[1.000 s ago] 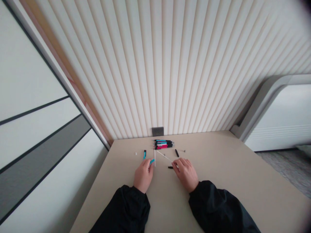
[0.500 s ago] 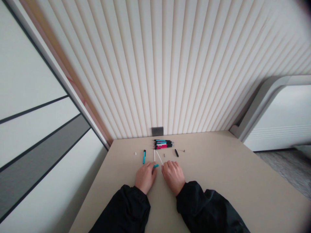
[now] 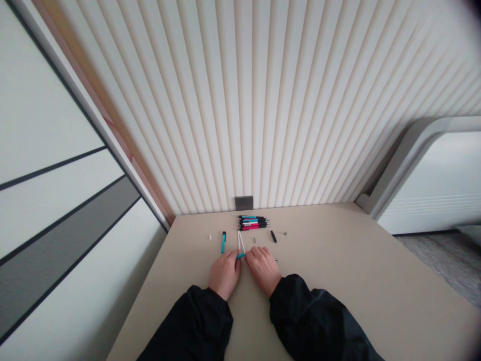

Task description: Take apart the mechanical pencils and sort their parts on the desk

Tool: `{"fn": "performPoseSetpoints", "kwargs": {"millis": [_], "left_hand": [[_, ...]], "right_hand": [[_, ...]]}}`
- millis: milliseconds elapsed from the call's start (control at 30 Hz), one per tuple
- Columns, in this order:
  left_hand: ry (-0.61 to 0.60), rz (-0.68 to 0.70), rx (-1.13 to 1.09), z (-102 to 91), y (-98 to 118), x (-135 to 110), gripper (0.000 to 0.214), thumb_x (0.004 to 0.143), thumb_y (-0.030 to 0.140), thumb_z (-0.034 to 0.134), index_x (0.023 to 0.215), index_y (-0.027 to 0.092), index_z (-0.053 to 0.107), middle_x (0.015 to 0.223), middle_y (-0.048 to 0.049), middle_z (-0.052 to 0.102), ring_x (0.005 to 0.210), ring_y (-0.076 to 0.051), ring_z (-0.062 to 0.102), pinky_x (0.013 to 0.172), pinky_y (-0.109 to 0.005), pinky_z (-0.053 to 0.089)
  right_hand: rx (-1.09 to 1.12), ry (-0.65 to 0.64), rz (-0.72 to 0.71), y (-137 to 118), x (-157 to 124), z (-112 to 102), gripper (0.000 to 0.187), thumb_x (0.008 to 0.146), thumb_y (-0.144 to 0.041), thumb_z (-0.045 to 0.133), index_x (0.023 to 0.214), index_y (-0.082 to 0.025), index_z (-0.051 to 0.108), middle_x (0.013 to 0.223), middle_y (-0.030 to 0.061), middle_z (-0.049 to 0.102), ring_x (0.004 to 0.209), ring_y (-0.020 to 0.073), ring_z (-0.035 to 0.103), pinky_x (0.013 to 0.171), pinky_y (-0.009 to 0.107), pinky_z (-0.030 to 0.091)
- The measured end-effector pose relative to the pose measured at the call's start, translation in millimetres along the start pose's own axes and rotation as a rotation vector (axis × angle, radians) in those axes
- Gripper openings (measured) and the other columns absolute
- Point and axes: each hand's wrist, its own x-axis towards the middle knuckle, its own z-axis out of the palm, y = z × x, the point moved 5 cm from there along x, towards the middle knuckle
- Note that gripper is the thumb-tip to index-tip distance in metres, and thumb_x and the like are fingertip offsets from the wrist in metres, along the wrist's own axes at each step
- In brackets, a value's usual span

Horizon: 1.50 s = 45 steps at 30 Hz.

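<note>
My left hand [image 3: 225,274] is closed, fingertips pinching a short blue pen barrel piece [image 3: 240,255] just above the tabletop. Close by on its right, my right hand [image 3: 263,269] is closed too, its fingertips against the right end of that blue piece. What lies inside the right fingers is hidden; a small grey tip [image 3: 276,260] shows past its outer side. Two thin white sticks, a left one [image 3: 238,241] and a slanted one [image 3: 242,243], lie beyond the fingertips and almost meet at the top. The slanted one's lower end reaches the right fingers.
A blue pen part with a black end [image 3: 223,242] and a small white piece [image 3: 210,237] lie left. A tiny metal piece [image 3: 254,240], a black piece [image 3: 273,236] and a grey bit [image 3: 284,233] lie right. Several pens [image 3: 253,222] are lined up near the wall socket [image 3: 244,203].
My right hand has moved left and slightly away from me, up to the blue piece. The slanted white stick has shifted left with it. My left hand has barely moved.
</note>
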Motion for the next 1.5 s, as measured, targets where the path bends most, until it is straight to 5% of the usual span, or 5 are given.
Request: {"fn": "performPoseSetpoints", "kwargs": {"millis": [200, 867, 1100, 1233, 1500], "left_hand": [[-0.006, -0.075, 0.036, 1.3, -6.5, 1.0, 0.032, 0.092, 0.015, 0.041, 0.118, 0.019, 0.059, 0.11, -0.008, 0.066, 0.099, -0.021, 0.063, 0.084, -0.03, 0.046], [0.004, -0.01, 0.014, 1.1, -3.7, 0.7, 0.032, 0.091, 0.016, 0.041, 0.116, 0.02, 0.061, 0.108, -0.0062, 0.068, 0.098, -0.021, 0.063, 0.084, -0.029, 0.045], [-0.009, -0.017, 0.0, 0.2, -3.2, -0.5, 0.03, 0.092, 0.03, 0.047, 0.117, 0.021, 0.06, 0.106, -0.0068, 0.067, 0.099, -0.021, 0.062, 0.084, -0.029, 0.044], [-0.005, 0.005, -0.011, 0.2, -2.1, -0.9, 0.029, 0.092, 0.031, 0.047, 0.116, 0.021, 0.061, 0.107, -0.0068, 0.067, 0.1, -0.021, 0.062, 0.084, -0.029, 0.044], [-0.03, -0.001, 0.013, -1.9, -2.3, -1.0, 0.028, 0.094, 0.031, 0.045, 0.116, 0.022, 0.06, 0.106, -0.0066, 0.067, 0.097, -0.021, 0.062, 0.081, -0.029, 0.044]], "right_hand": [[-0.059, 0.002, 0.074, -0.3, -2.6, -1.6, 0.008, 0.09, -0.015, 0.055, 0.084, -0.018, 0.06, 0.088, 0.0066, 0.061, 0.083, 0.022, 0.053, 0.075, 0.037, 0.032], [-0.06, 0.074, -0.045, -9.2, -3.9, -2.6, 0.005, 0.09, -0.02, 0.058, 0.086, -0.02, 0.061, 0.083, 0.0033, 0.061, 0.081, 0.0207, 0.051, 0.072, 0.036, 0.028], [0.012, 0.13, 0.164, 32.9, 2.9, -17.8, 0.014, 0.093, -0.02, 0.052, 0.101, -0.021, 0.063, 0.084, 0.0052, 0.067, 0.087, 0.0203, 0.054, 0.077, 0.035, 0.026], [0.049, 0.036, 0.313, 59.0, 12.8, -13.8, 0.018, 0.094, -0.024, 0.049, 0.099, -0.022, 0.066, 0.09, 0.0058, 0.07, 0.092, 0.0208, 0.056, 0.078, 0.034, 0.026], [0.064, -0.071, 0.38, 59.5, 23.7, -4.5, 0.027, 0.097, -0.031, 0.043, 0.093, -0.022, 0.068, 0.094, 0.0069, 0.07, 0.094, 0.0211, 0.058, 0.077, 0.033, 0.027]]}}
